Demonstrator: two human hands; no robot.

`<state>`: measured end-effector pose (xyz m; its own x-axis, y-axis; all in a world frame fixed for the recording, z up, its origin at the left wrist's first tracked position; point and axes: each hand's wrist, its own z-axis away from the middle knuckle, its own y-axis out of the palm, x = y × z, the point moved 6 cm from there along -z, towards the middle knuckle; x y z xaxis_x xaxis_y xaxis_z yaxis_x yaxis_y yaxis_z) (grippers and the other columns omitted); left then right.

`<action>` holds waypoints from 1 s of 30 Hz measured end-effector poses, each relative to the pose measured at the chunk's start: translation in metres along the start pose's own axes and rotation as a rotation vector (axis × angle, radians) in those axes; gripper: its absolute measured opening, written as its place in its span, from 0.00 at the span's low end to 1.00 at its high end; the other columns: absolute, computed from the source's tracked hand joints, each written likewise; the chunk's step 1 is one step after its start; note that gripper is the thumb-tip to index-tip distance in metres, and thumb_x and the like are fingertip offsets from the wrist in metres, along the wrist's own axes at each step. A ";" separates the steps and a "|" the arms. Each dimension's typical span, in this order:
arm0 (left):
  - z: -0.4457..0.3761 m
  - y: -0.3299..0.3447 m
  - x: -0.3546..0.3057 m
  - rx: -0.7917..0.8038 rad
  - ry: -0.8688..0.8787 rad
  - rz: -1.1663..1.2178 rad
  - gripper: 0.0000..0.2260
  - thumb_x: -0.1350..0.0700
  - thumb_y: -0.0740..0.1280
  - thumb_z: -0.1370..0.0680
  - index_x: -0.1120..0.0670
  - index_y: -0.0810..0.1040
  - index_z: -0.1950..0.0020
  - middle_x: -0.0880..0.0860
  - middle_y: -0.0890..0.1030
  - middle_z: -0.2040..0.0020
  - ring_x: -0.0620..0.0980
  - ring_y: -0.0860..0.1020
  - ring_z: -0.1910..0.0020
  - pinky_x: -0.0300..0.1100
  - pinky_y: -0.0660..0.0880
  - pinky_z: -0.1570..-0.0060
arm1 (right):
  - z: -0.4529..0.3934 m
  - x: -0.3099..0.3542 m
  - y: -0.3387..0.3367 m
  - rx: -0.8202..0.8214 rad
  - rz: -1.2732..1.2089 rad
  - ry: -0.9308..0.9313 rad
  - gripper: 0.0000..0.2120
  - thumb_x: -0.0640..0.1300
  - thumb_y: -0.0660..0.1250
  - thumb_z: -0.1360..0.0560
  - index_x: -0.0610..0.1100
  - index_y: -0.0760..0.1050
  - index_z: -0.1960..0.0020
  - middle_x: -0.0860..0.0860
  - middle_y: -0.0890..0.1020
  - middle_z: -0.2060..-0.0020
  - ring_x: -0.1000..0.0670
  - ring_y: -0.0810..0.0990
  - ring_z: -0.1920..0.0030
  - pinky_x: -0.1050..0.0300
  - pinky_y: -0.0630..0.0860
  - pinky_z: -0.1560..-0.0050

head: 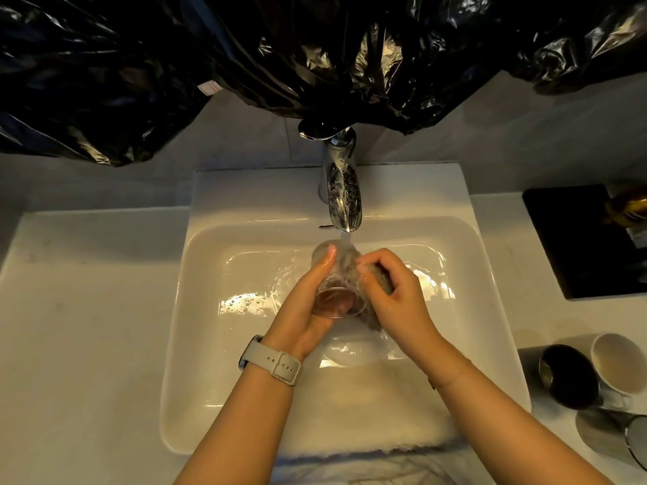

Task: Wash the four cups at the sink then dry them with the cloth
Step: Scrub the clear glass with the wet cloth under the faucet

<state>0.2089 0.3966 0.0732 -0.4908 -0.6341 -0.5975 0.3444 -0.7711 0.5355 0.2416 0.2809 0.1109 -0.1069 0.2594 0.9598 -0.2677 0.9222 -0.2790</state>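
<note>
Head view, steeply down, close over sink [210, 309]

Over the white sink [210, 309], the left hand [304, 302] holds a clear glass cup [336, 285] on its side under the running water of the chrome faucet [341, 190]. The right hand [395, 292] presses a grey sponge [380, 274] against the cup. On the counter at right stand a black cup [569, 376], a white cup [618, 365] and a glass [635, 442]. A white towel [367, 425] lies over the front rim of the sink.

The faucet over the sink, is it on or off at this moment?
On. A stream of water falls from the faucet spout onto the clear glass cup held under it, and water ripples in the sink.
</note>
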 end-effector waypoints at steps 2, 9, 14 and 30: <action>0.000 0.000 0.002 0.019 -0.004 0.044 0.20 0.46 0.64 0.21 0.60 0.80 0.40 0.64 0.79 0.43 0.60 0.78 0.44 0.56 0.74 0.42 | 0.005 0.012 0.004 0.059 0.030 -0.068 0.03 0.40 0.65 0.24 0.43 0.78 0.52 0.53 0.78 0.58 0.57 0.77 0.55 0.69 0.71 0.53; 0.002 0.000 -0.003 0.010 0.018 0.014 0.18 0.47 0.62 0.19 0.58 0.80 0.37 0.61 0.82 0.42 0.57 0.81 0.46 0.54 0.76 0.44 | -0.010 -0.013 -0.005 -0.066 -0.140 0.116 0.02 0.36 0.63 0.21 0.39 0.74 0.50 0.50 0.80 0.57 0.55 0.79 0.55 0.62 0.76 0.53; 0.001 -0.018 -0.001 -0.012 -0.030 -0.077 0.20 0.49 0.60 0.20 0.63 0.79 0.39 0.64 0.80 0.47 0.58 0.79 0.53 0.51 0.75 0.52 | 0.003 0.003 0.001 0.042 0.031 -0.054 0.03 0.40 0.65 0.24 0.44 0.77 0.52 0.50 0.78 0.56 0.56 0.77 0.53 0.67 0.72 0.50; -0.027 -0.020 -0.008 -0.047 -0.074 0.142 0.18 0.42 0.68 0.23 0.56 0.85 0.47 0.57 0.81 0.52 0.56 0.78 0.51 0.54 0.73 0.39 | -0.023 0.004 0.019 0.066 -0.061 0.004 0.03 0.43 0.64 0.23 0.43 0.74 0.54 0.56 0.79 0.61 0.59 0.77 0.61 0.67 0.72 0.60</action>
<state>0.2279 0.4155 0.0514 -0.4910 -0.7326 -0.4714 0.4509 -0.6768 0.5820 0.2578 0.3058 0.1105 -0.0846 0.2042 0.9753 -0.3358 0.9157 -0.2208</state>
